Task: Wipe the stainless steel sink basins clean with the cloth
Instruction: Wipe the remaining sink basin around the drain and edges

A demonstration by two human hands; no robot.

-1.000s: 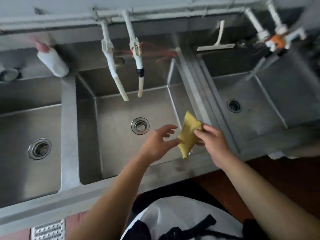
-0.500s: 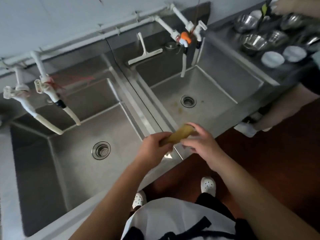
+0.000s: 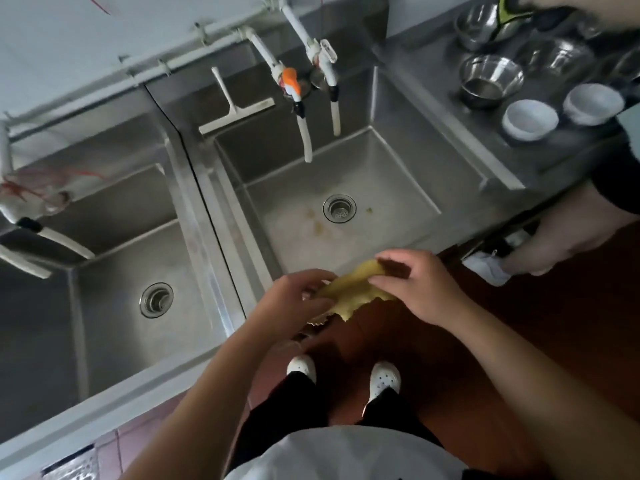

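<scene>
A crumpled yellow cloth [image 3: 349, 292] with a ragged lower edge is held over the front rim of the right-hand stainless steel sink basin [image 3: 398, 188], the left hand [image 3: 294, 299] gripping one end and the right hand [image 3: 412, 285] pinching the other. Half a second ago it was a tight fold; now it hangs looser and wider. Yellowish stains fleck the dull basin floor around its round metal drain [image 3: 339, 208], with a white squeegee [image 3: 235, 110] behind.

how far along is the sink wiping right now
Nothing looks wiped yet. Both hands, left hand and right hand, hold the yellow cloth in a two-handed grip above the front rim. The right basin shows yellowish specks near its drain. The left basin remains too.
</scene>
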